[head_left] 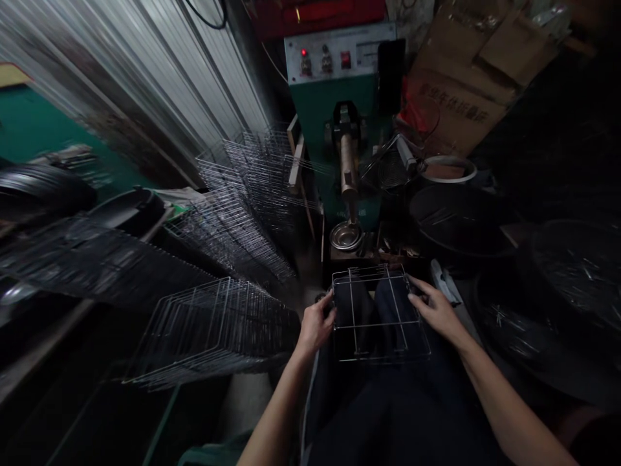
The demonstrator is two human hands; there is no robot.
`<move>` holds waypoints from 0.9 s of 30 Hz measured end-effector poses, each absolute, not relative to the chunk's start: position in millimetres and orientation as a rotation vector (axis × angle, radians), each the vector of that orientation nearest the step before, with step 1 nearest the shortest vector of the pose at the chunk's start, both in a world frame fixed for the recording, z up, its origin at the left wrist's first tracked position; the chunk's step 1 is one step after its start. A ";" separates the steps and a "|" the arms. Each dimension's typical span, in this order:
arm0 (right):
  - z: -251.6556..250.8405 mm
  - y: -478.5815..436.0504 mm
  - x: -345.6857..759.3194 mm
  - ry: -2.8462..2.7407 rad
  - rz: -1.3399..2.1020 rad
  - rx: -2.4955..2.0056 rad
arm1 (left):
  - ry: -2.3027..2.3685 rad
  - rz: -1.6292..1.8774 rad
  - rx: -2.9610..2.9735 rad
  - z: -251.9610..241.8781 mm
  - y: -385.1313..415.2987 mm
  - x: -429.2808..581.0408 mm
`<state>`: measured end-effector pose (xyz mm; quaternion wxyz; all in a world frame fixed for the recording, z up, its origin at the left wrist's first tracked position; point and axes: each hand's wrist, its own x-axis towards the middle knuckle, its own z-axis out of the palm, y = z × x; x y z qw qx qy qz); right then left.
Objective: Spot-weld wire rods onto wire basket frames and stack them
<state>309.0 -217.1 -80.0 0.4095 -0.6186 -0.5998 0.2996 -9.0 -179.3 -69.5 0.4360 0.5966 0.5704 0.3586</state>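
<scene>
A rectangular wire rack point(373, 323) with a few crossing wires is held above my lap. My left hand point(316, 322) grips its left side, fingers closed on the wire. On the opposite side my right hand point(433, 308) pinches the frame between thumb and fingers. Just beyond the rack stands a green machine point(310, 107) with a copper-coloured arm point(347, 162) pointing down. Beneath that arm sits a small round metal dish point(346, 237).
Stacks of similar wire frames point(233, 317) stand at my left. Dark round basins point(460, 220) with loose metal pieces are on the right. A cardboard box point(475, 77) leans behind them. Corrugated metal sheeting point(145, 58) rises at the back left.
</scene>
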 end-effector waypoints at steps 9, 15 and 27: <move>-91.6 -217.0 316.6 -1.510 0.723 -1.579 | 1.654 0.549 1.754 -61.5 -180.2 -9.0; -92.0 -228.4 314.7 -1.487 0.677 -1.613 | 1.673 0.520 1.794 -53.9 -183.5 -6.2; -70.4 -273.0 345.2 -1.437 1.653 -1.281 | 0.910 0.164 1.852 -42.6 -173.0 -49.5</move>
